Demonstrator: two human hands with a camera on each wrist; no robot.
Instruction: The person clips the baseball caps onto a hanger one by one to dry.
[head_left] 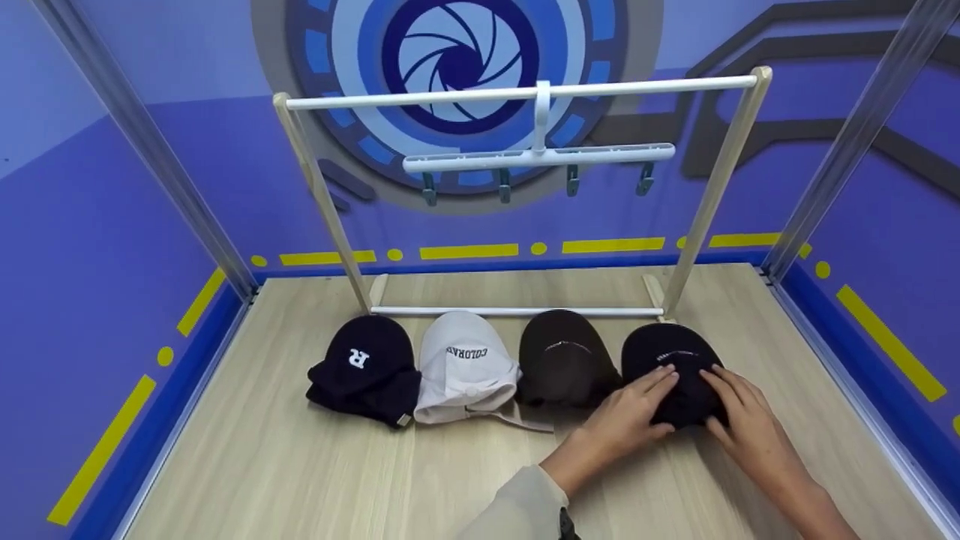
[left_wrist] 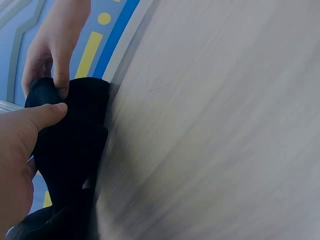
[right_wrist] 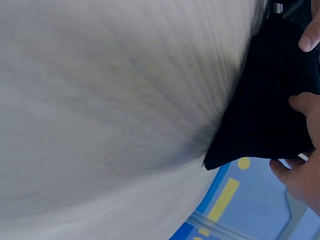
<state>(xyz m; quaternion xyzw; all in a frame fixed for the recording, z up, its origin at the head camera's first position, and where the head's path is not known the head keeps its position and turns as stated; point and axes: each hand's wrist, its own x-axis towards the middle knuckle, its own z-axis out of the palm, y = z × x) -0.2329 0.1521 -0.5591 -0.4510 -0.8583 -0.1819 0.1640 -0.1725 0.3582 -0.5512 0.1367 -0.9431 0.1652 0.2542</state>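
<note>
I have purple-blue walls (head_left: pixel 202 172) on my feed, rising behind the far edge of a pale wooden table (head_left: pixel 337 480) and along its left and right edges. Near that far edge I see a rack (head_left: pixel 480 94) with white bars and wooden posts, standing upright. From its top bar hangs a white hanger (head_left: pixel 487 160), well above the table. Just in front of the rack's lower bar I count four caps in a row, roughly along the far edge: a navy cap (head_left: pixel 379 379) nearest the left edge, then a white cap (head_left: pixel 465 379), a brown cap (head_left: pixel 562 375) and, nearest the right edge, the black cap (head_left: pixel 686 394). The left hand (head_left: pixel 637 401) grips the black cap's near left side, fingers over the top, thumb lower down. The right hand (head_left: pixel 750 420) grips its near right side likewise, the two hands' fingertips apart. Smaller still, I have four dark clips (head_left: pixel 573 181) spaced along the hanger's underside, and a white R (head_left: pixel 358 358) on the navy cap.
</note>
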